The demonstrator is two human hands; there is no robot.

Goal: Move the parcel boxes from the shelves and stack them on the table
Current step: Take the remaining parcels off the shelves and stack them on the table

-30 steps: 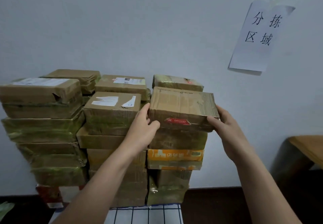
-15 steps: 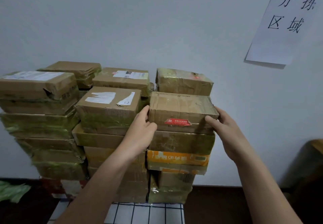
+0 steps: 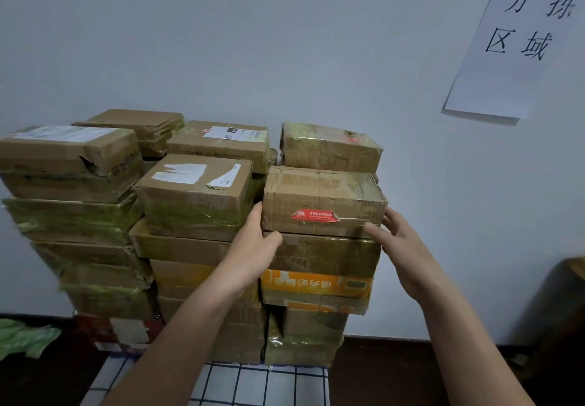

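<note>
Head view:
Parcel box [image 3: 323, 198]: tops the right stack [image 3: 319, 258], with its red sticker facing you.
Your left hand [image 3: 253, 247]: fingers straight, laid flat against the box's left end.
Your right hand [image 3: 403, 247]: fingers loose and spread at its right end, gripping nothing.

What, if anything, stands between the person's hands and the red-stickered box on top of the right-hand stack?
Nothing visible. The left hand lies against the left end of the red-stickered box, and the right hand is at its right end, with no object between.
</note>
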